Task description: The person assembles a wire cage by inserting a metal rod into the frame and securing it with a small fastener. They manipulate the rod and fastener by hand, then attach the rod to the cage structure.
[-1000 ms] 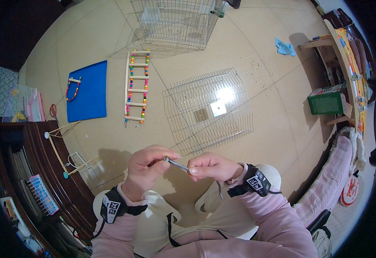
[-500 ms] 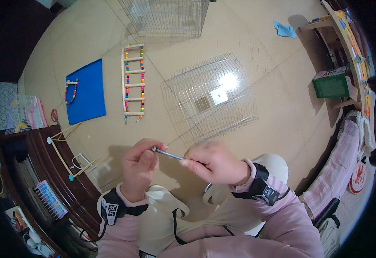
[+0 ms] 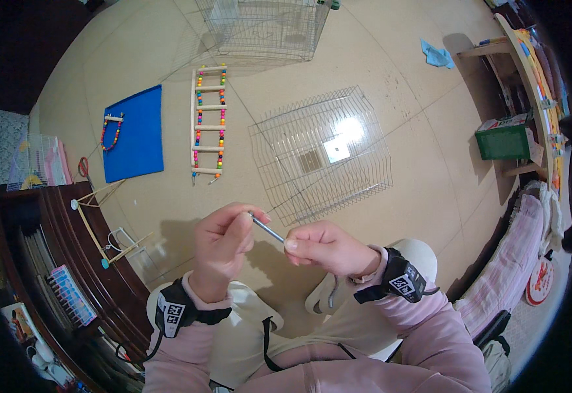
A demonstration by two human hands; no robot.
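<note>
Between my two hands runs a thin grey metal rod [image 3: 268,227], slanting down to the right. My left hand [image 3: 223,239] is closed, its thumb and fingertips at the rod's upper end, where a small wider piece shows. My right hand [image 3: 328,247] is closed round the rod's lower part, thumb on top. A curved grey metal piece [image 3: 333,291] shows below the right hand; whether it belongs to the rod I cannot tell. Beyond my hands a wire cage panel [image 3: 279,147] lies on the tiled floor, left of it a wooden ladder with coloured beads [image 3: 208,128].
A blue tray [image 3: 143,141] bears a beaded swing [image 3: 111,131]. A wooden stand [image 3: 91,229] leans near the dark cabinet [image 3: 70,229] at left. A wire cage [image 3: 266,33] stands at the far side. Right are a blue cloth [image 3: 437,55], a green box [image 3: 500,142] and a shelf [image 3: 489,48].
My right hand has turned and shifted slightly right and down, and the rod now slants more steeply. My left hand has moved a little up and right. The view has shifted slightly.
</note>
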